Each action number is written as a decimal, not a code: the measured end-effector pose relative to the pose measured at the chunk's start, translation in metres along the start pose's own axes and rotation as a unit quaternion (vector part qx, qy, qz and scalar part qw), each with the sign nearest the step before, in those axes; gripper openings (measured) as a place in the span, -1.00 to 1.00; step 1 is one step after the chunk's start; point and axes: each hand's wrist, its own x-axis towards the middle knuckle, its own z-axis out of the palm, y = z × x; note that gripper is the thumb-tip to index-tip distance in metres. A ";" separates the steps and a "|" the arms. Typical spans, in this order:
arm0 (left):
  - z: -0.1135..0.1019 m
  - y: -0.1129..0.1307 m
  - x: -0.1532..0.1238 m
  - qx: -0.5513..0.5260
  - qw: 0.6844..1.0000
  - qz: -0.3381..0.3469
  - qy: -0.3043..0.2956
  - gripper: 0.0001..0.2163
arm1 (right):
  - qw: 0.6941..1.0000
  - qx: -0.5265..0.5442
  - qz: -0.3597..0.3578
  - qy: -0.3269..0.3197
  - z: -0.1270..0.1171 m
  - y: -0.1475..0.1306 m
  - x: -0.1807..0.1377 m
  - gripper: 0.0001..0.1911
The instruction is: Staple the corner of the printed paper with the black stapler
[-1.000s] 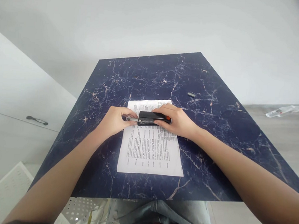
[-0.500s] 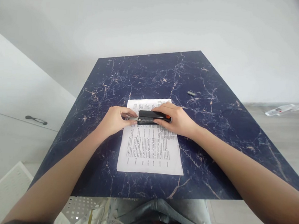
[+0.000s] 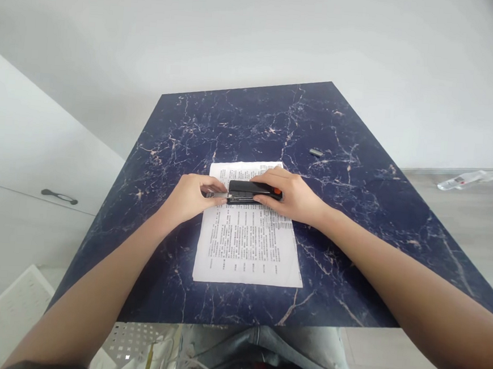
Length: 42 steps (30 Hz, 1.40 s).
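A black stapler point(image 3: 243, 187) with an orange patch lies sideways over a printed sheet of paper point(image 3: 241, 246). My right hand point(image 3: 290, 196) is closed around the stapler's right end, fingers on the far side and thumb on the near side. At the left end, my left hand point(image 3: 197, 195) pinches with thumb and fingers a thin silvery part that sticks out of the stapler. How far that part reaches inside is hidden. The stapler's upper and lower arms look slightly apart. Beyond the right hand, a small grey strip, perhaps staples point(image 3: 316, 152), rests on the table.
The dark blue marbled table point(image 3: 242, 127) stands against a white wall. To the left is a white cabinet with a dark handle point(image 3: 59, 196). A clear plastic item point(image 3: 471, 179) lies on the floor at right. A white perforated surface point(image 3: 125, 343) shows below the table's front edge.
Hardly anything differs. Both hands keep their hold at the two ends of the stapler, and the view has shifted very slightly.
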 end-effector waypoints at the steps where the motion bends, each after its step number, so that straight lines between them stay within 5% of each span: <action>1: -0.001 -0.001 0.000 0.002 1.000 0.003 -0.004 -0.82 | 1.000 -0.001 0.001 0.001 0.000 0.000 0.000 -0.71; 13: -0.031 -0.030 0.005 -0.002 0.991 0.064 -0.116 -0.71 | 0.998 0.012 0.062 -0.022 0.005 0.009 -0.003 -0.72; 25: 0.008 -0.014 -0.003 -0.029 0.965 0.255 0.051 -0.76 | 0.991 0.115 -0.050 0.056 0.012 -0.016 0.000 -0.74; 30: 0.004 -0.006 -0.009 -0.011 0.969 0.241 0.048 -0.82 | 0.989 0.110 -0.062 0.070 0.010 -0.025 0.001 -0.77; 36: 0.011 -0.003 -0.006 0.008 0.972 0.234 0.032 -0.86 | 0.998 0.024 -0.053 0.005 0.003 -0.025 -0.002 -0.78; 42: 0.009 0.000 -0.001 0.075 0.989 0.060 0.113 -0.60 | 0.998 -0.019 0.067 0.003 -0.027 -0.016 -0.004 -0.78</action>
